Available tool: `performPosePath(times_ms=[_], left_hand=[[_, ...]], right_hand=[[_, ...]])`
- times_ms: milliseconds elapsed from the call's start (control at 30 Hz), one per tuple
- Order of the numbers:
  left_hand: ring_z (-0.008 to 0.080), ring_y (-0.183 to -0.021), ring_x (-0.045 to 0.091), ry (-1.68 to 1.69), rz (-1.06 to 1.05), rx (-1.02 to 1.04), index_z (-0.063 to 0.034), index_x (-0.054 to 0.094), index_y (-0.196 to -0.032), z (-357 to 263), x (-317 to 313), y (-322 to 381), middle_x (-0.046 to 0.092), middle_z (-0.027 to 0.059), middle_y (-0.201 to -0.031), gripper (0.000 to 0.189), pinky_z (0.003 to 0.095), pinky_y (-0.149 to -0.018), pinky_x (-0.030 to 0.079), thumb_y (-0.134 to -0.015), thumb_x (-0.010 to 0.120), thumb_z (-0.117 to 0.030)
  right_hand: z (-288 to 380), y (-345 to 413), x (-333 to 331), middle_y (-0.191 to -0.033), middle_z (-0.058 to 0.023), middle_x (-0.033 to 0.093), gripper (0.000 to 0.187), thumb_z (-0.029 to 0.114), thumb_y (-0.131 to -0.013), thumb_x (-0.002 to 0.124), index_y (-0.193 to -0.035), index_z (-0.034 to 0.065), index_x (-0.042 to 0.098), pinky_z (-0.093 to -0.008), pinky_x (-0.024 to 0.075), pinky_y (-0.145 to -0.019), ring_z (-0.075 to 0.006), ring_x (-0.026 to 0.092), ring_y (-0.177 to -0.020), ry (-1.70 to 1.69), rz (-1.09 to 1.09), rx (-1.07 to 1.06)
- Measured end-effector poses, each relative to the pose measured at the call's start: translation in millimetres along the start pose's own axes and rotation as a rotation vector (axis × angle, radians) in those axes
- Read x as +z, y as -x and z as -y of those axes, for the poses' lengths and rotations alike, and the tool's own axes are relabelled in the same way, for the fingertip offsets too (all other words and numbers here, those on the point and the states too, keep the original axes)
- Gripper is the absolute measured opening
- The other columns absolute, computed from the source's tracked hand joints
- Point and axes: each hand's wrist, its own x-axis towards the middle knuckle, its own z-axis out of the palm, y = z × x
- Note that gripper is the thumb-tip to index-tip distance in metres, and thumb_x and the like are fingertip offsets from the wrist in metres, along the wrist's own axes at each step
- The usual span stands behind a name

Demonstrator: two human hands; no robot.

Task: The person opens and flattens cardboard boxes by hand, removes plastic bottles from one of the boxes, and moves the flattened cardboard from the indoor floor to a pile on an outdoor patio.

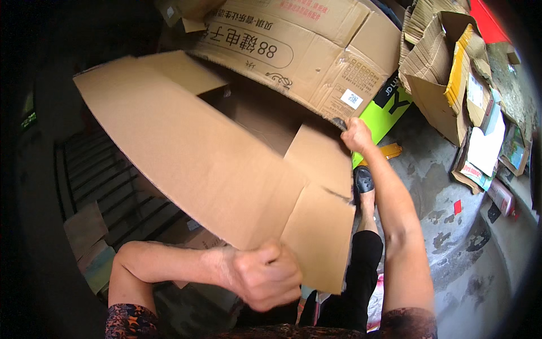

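A large flattened-out brown cardboard box is spread open before me, with its dark inside showing between the panels. My left hand is a slightly blurred fist closed at the near edge of the plain flap; the fingertips are hidden. On the far side, my right hand grips the edge of the printed panel, beside a small dark piece that I cannot make out. That panel bears black and red writing and a white label. A smaller flap hangs down toward my legs.
Right of the box, a bright green printed package and a strip of yellow tape or card lie by my shoe. Folded cardboard is heaped at upper right, with a pink bottle nearby. Dark metal bars stand at left.
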Motion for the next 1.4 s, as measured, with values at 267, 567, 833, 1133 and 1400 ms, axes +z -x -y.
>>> performPosePath(times_ms=[267,567,833,1133,1400], left_hand=[[0.0285,-0.094,0.051,0.512,0.395,-0.741,-0.0061,0.053,-0.099,-22,0,21,0.044,0.0197,-0.113,0.041,0.0286,-0.071,0.044,-0.065,0.065,-0.025],[0.0435,-0.126,0.013,-0.300,0.115,-0.936,-0.0113,0.041,-0.124,19,73,92,0.020,0.0270,-0.135,0.081,0.0651,-0.091,0.007,-0.059,0.066,-0.052],[0.0378,-0.128,0.013,-0.192,0.246,-1.015,-0.0105,0.046,-0.107,54,76,57,0.027,0.0202,-0.133,0.080,0.0704,-0.085,0.010,-0.038,0.079,-0.034],[0.0332,-0.121,0.030,-0.134,0.217,-0.871,-0.0072,0.049,-0.080,77,86,58,0.045,0.0095,-0.095,0.057,0.0679,-0.088,0.001,-0.032,0.078,-0.018],[0.0327,-0.116,0.037,-0.096,0.071,-0.809,-0.0065,0.048,-0.077,92,95,64,0.046,0.0082,-0.088,0.047,0.0619,-0.092,-0.007,-0.037,0.071,-0.014]], right_hand=[[20,23,3,-0.078,-0.0196,0.060,0.040,0.034,-0.065,0.057,-0.095,0.0083,0.060,-0.0388,0.0476,-0.068,-0.0328,0.060,-0.075,0.087,0.028,-0.218],[29,45,-11,-0.092,-0.0201,0.060,0.064,0.051,-0.061,0.066,-0.108,0.0079,0.056,-0.0379,0.0458,-0.076,-0.0318,0.058,-0.088,-0.062,-0.050,-0.163],[-57,88,22,-0.063,-0.0162,0.054,0.010,0.011,-0.075,0.048,-0.080,0.0043,0.052,-0.0418,0.0432,-0.053,-0.0335,0.055,-0.059,0.036,-0.396,-0.490],[-73,79,48,-0.064,-0.0130,0.054,0.013,0.011,-0.069,0.050,-0.081,0.0065,0.052,-0.0412,0.0435,-0.050,-0.0303,0.054,-0.056,0.459,-0.108,-0.499],[-127,28,28,-0.071,-0.0147,0.061,0.018,0.019,-0.075,0.046,-0.077,0.0072,0.059,-0.0434,0.0459,-0.059,-0.0311,0.059,-0.068,0.516,-0.034,-0.211]])
